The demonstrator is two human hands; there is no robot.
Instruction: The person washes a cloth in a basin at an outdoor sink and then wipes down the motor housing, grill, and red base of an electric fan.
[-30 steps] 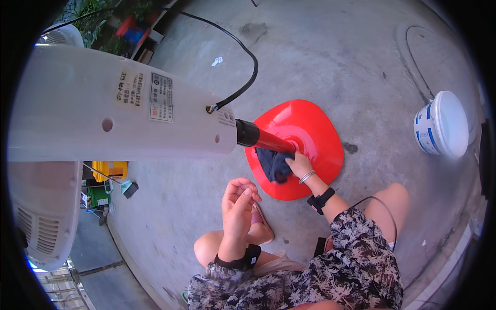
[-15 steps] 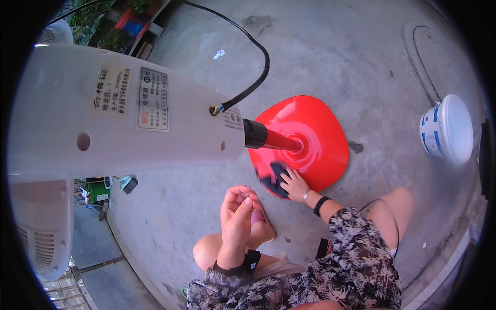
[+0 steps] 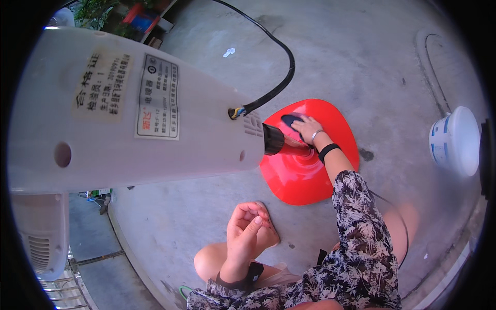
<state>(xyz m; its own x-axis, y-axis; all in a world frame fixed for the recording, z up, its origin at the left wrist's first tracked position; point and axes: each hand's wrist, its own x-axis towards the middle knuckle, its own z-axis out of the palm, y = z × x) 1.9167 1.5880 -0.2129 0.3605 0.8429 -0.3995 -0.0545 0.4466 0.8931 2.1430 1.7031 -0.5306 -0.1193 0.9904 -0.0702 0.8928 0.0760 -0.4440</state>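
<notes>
A stand heater's white housing [image 3: 206, 113] fills the left and looms close. Its black collar [image 3: 273, 139] joins a red pole [image 3: 294, 150] that runs to a glossy red base [image 3: 289, 183] on the floor. My right hand [image 3: 309, 127] presses a dark cloth [image 3: 290, 119] flat on the far part of the base, beyond the pole; the palm hides some of the cloth. Nearer me, over my bent knee, my left hand [image 3: 246, 230] is raised with its fingers curled in and the thumb against them. Nothing shows in it, and it touches neither the heater nor the cloth.
A black cable [image 3: 289, 67] with coloured wires at its end arches out of the housing. On the concrete floor to the right stands a white bucket [image 3: 460, 142]. A scrap of paper [image 3: 229, 52] lies farther off. Plants [image 3: 95, 14] stand at the far left.
My right hand has carried the cloth from the near left edge of the base to its far side, the arm stretching out. The left hand stays curled, slightly lower in the picture.
</notes>
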